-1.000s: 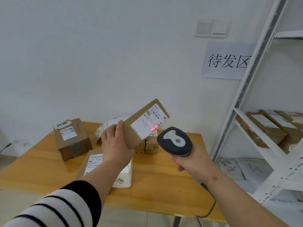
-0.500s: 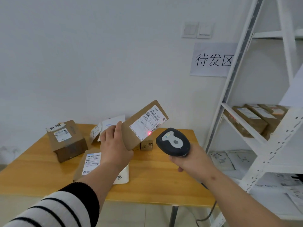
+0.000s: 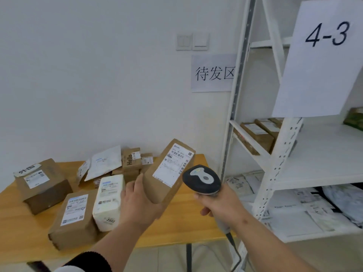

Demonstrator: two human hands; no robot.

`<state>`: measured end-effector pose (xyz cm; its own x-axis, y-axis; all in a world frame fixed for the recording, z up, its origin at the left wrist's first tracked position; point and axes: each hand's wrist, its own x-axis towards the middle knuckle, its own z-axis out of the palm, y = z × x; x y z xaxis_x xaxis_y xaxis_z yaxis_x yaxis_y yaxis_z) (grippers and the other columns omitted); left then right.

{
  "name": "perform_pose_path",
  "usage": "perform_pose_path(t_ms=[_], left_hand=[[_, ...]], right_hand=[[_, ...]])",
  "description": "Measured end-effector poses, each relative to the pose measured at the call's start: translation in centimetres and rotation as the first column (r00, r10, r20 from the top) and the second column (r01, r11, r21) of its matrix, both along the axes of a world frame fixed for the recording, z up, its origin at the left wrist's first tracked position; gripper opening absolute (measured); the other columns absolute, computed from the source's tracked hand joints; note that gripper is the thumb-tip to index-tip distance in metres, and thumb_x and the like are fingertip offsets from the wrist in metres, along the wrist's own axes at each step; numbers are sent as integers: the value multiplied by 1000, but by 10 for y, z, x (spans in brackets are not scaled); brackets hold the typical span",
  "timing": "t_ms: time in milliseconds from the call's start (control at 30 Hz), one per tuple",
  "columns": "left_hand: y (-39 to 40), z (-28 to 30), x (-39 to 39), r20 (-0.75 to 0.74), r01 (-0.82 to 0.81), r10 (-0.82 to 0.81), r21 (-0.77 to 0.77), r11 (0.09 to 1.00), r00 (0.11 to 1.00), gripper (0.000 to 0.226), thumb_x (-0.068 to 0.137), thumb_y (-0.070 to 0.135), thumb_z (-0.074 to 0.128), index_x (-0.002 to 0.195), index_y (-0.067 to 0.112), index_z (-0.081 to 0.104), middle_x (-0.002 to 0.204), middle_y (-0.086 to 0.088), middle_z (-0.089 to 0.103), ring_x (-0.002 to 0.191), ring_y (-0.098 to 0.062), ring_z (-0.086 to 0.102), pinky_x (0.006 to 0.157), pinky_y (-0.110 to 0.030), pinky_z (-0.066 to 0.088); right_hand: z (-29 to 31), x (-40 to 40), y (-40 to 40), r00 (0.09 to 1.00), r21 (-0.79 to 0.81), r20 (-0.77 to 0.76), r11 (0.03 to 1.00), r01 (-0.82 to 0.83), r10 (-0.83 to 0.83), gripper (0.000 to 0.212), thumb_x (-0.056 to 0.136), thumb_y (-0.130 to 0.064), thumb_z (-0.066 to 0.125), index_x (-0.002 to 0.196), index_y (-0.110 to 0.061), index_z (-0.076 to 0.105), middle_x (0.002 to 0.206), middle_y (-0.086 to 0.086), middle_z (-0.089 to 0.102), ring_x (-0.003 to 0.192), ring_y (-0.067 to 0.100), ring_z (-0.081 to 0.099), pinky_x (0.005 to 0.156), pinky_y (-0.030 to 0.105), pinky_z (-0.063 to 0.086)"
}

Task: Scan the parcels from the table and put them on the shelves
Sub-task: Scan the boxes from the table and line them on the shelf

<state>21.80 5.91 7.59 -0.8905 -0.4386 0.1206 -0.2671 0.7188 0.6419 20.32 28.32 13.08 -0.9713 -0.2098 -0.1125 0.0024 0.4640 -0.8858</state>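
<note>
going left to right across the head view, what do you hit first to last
box with the handwritten tag → white parcel → left hand → held brown parcel → scanner in the right hand → 4-3 sign

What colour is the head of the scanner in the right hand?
Dark grey, with a light grey centre strip, in the head view: scanner.

Hidden, cropped or unreadable

The held parcel's (image 3: 167,171) label print is too blurred to read — likewise the labels on the shelf boxes (image 3: 257,136). The left hand's (image 3: 140,203) fingers vanish behind the parcel (only the thumb shows), the scanner's (image 3: 202,179) cable leaves the bottom edge — the green item (image 3: 354,119) is cropped at right.
</note>
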Motion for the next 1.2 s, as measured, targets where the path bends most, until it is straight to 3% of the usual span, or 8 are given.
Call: perform_pose_path(t_ms=[133,233,300,500,633,800,967,1200], left_hand=[[86,-16,3,124,201,-215,119,972,969,122,53,58,73,155,23,16,134,7,36,125,-14,35,106,-35,40],[162,-28,3,197,313,-342,168,935,919,122,49,63,62,156,21,21,133,7,37,124,-15,40,107,-33,40],[213,-33,2,189,333,-368,193,923,910,123,45,64,58,155,20,24,135,6,37,124,-17,43,107,-34,41],[353,-16,-20,110,325,-381,340,882,918,124,42,67,60,153,23,29,140,-3,42,129,-24,45,107,-40,43],[431,-2,-49,109,273,-345,412,869,932,99,71,56,69,154,24,26,149,-7,38,135,-30,40,109,-45,41],[519,3,-90,145,273,-396,514,813,907,99,57,72,60,142,25,39,131,-7,51,111,-31,58,88,-48,57],[607,3,-133,163,301,-441,524,797,883,106,49,78,55,139,23,41,126,-8,47,113,-32,55,94,-48,54],[706,1,-226,145,348,-493,541,766,858,108,49,84,50,139,26,37,126,-6,43,120,-32,50,98,-49,51]], right_hand=[[-11,3,72,998,-17,46,999,36,-36,13,85,-30,75,94,-30,66,86,-2,74,64,11,73,71,31,59],[-18,7,141,994,-42,51,994,97,-95,13,85,-22,77,94,-20,67,74,-4,69,50,0,63,53,17,51],[-21,10,187,990,-57,54,989,135,-132,19,84,-21,78,101,-22,68,80,-7,70,55,0,65,53,15,50],[-30,10,306,960,-87,115,960,265,-255,33,79,-34,82,108,-24,69,101,2,75,93,18,71,84,36,60],[-32,11,367,944,-173,147,932,319,-296,29,78,-34,84,102,-24,71,95,-1,76,91,15,71,85,35,59],[-33,1,438,900,-372,219,820,434,-377,37,80,-26,84,114,-19,70,100,3,77,89,18,73,77,32,60],[-38,-29,507,850,-434,256,731,526,-460,35,82,-24,81,114,-16,69,95,5,78,79,17,75,64,28,56],[-41,-125,593,794,-471,234,649,597,-561,62,63,-35,93,118,-19,69,103,6,77,98,28,73,88,48,59]])
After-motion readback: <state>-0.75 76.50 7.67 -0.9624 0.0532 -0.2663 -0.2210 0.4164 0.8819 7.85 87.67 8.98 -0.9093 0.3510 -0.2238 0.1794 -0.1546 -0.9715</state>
